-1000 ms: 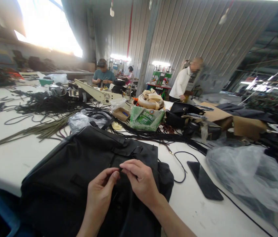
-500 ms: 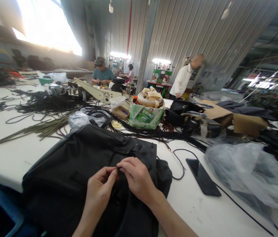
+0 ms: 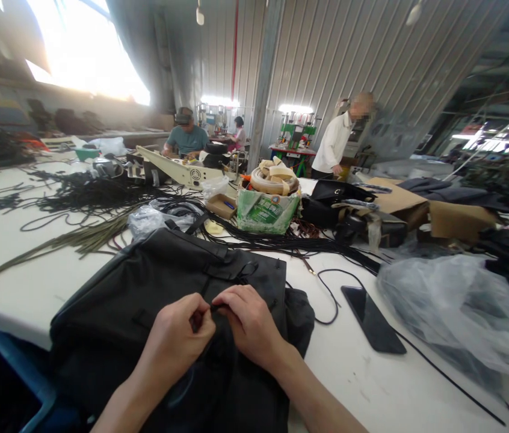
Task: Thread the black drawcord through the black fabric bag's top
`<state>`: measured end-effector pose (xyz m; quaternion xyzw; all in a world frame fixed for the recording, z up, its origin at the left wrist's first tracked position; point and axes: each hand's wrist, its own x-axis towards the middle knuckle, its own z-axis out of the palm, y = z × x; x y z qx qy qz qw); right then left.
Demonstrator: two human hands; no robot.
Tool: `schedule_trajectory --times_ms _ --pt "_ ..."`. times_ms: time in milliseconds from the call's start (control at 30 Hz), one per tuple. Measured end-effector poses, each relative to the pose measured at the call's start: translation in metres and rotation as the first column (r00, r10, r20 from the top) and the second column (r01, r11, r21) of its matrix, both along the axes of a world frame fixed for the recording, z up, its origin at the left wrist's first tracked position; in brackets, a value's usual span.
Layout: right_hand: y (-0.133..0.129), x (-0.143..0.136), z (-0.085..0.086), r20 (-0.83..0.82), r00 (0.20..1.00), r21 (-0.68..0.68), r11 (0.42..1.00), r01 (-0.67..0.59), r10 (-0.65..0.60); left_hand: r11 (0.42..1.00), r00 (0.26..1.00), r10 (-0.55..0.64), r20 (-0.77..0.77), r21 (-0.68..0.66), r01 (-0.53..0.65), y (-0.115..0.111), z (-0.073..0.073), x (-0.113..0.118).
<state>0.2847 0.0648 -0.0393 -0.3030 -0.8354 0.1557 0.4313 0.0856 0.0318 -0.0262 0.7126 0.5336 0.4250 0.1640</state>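
A large black bag [image 3: 146, 282] with a smooth, leather-like surface lies on the table in front of me. Above its middle, my right hand [image 3: 249, 322] pinches a thin black piece [image 3: 219, 306] that looks like cord. My left hand [image 3: 180, 331] is closed beside it, fingers curled and their tips close to the right fingertips. What lies inside the left fingers is hidden. A small black loop [image 3: 248, 270] sticks up from the bag just beyond my right hand.
A black phone [image 3: 372, 319] and clear plastic sheeting [image 3: 462, 313] lie to the right. Behind the bag stand a green box [image 3: 267, 211] with rolled strips and bundles of black cords [image 3: 92, 191]. Two people work at the back; another person in white [image 3: 334, 138] stands at the back right.
My left hand has turned and its fingers have curled in more, with the wrist shifted left. The right hand stays nearly in place. The view has shifted slightly.
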Motion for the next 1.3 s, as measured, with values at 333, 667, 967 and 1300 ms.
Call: schedule_trajectory --times_ms 333,667,967,1300 --pt "0.000 0.004 -0.004 -0.118 0.992 -0.111 0.994 0.024 -0.037 0.999 0.992 0.027 0.126 -0.039 -0.022 -0.002 0.009 -0.027" --pt "-0.001 0.005 -0.004 -0.132 0.991 -0.114 0.993 -0.017 0.002 0.908 0.777 0.087 0.624 -0.371 0.196 -0.008 -0.011 -0.012" --pt "-0.005 0.008 0.001 0.028 0.999 -0.028 0.999 0.019 -0.018 0.936 0.732 0.299 0.612 -0.339 -0.099 -0.008 -0.003 -0.012" --pt "0.000 0.023 0.006 0.155 0.986 0.000 0.998 0.062 -0.061 0.902 0.568 0.404 0.717 -0.417 -0.115 -0.004 0.002 -0.016"
